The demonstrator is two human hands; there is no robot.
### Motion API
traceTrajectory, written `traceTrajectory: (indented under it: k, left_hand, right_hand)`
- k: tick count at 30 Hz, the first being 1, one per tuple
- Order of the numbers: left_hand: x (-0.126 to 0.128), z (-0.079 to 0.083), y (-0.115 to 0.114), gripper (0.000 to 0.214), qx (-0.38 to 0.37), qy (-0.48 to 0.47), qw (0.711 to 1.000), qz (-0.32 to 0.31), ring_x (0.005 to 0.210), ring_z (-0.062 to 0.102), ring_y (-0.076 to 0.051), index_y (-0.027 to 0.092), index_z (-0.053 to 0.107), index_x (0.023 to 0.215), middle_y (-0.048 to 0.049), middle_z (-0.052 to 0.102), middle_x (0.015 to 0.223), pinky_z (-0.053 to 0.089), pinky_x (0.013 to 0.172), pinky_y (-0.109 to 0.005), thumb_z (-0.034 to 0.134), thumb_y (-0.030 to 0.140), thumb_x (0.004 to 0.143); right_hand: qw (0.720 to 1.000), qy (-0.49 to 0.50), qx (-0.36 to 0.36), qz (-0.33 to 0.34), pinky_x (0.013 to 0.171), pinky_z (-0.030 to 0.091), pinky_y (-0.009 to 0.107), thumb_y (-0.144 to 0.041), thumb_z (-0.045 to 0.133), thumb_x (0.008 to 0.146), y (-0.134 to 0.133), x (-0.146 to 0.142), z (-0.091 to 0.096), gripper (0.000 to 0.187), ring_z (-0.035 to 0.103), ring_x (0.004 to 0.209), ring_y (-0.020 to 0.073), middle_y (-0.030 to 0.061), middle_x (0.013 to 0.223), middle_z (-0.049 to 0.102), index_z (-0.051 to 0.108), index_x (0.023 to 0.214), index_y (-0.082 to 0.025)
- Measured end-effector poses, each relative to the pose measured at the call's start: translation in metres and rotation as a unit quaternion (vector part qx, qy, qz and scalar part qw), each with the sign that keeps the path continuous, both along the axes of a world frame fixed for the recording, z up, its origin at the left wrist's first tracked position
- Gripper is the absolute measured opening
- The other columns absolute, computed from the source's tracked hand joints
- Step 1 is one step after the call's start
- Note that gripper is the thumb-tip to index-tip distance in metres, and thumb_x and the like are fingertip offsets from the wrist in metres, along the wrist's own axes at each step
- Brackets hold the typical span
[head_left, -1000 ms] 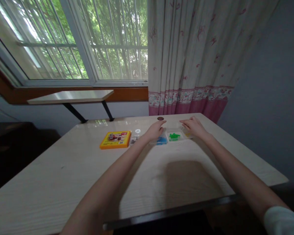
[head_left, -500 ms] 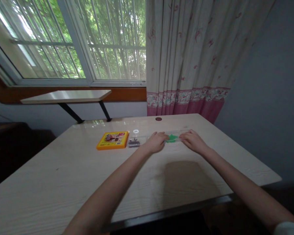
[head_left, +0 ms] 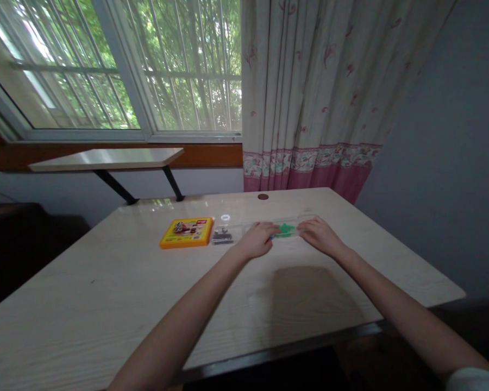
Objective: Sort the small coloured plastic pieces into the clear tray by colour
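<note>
Toward the back of the table lies a clear plastic box (head_left: 246,230), low and see-through, with green pieces (head_left: 285,230) visible in its right part. My left hand (head_left: 258,240) has its fingers closed over the box just left of the green pieces; something small and blue shows by the fingertips. On the other side, my right hand (head_left: 320,234) grips the box's right end with bent fingers. Dark small parts (head_left: 222,236) show in a clear compartment left of my left hand. Whether that compartment joins the same box is hard to tell.
A flat yellow-orange box (head_left: 186,233) with a printed lid lies left of the dark parts. Behind it, a raised shelf (head_left: 106,158) on black brackets overhangs the table's back edge. A round brown cable hole (head_left: 263,197) sits near the curtain (head_left: 309,108).
My left hand has shifted very slightly left and down, showing a bit more of the clear box. My right hand stays nearly in place; the view has moved a little.
</note>
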State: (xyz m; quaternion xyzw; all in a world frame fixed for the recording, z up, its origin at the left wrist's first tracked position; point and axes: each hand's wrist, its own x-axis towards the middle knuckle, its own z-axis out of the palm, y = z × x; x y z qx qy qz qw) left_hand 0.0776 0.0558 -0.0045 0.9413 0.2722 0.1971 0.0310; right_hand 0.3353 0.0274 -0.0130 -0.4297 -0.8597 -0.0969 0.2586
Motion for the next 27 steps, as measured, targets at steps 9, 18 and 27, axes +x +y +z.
traceTrajectory:
  k: [9, 18, 27]
  left_hand:
    - [0.001, 0.005, -0.005, 0.046, 0.011, 0.038, 0.999, 0.009, 0.117, 0.044, -0.019, 0.020, 0.049, 0.118, -0.0061, 0.050, 0.126, 0.034, 0.097, -0.037, 0.041, 0.011, 0.074]
    - [0.004, 0.013, -0.009, 0.048, -0.002, 0.042, 0.999, 0.016, 0.112, 0.046, -0.019, 0.021, 0.049, 0.117, -0.0058, 0.053, 0.121, 0.034, 0.096, -0.036, 0.041, 0.010, 0.070]
    - [0.023, 0.030, -0.005, 0.049, 0.007, 0.027, 0.999, 0.016, 0.105, 0.050, -0.021, 0.016, 0.043, 0.120, -0.0102, 0.049, 0.117, 0.039, 0.091, -0.034, 0.044, 0.016, 0.072]
  right_hand:
    - [0.999, 0.045, -0.008, 0.005, 0.077, 0.043, 0.034, -0.031, 0.053, 0.082, 0.002, -0.002, -0.004, 0.016, 0.056, 0.085, 0.0195, 0.0069, 0.088, 0.065, 0.063, 0.087, -0.019]
    - [0.994, 0.099, 0.022, -0.048, 0.086, 0.041, 0.038, -0.034, 0.047, 0.085, 0.005, 0.010, 0.008, 0.025, 0.056, 0.095, 0.0205, 0.0074, 0.099, 0.065, 0.063, 0.099, -0.020]
    - [0.977, 0.163, -0.002, -0.135, 0.092, 0.038, 0.043, -0.035, 0.035, 0.089, 0.036, 0.059, -0.003, 0.037, 0.053, 0.107, 0.0227, 0.0118, 0.113, 0.060, 0.061, 0.109, -0.017]
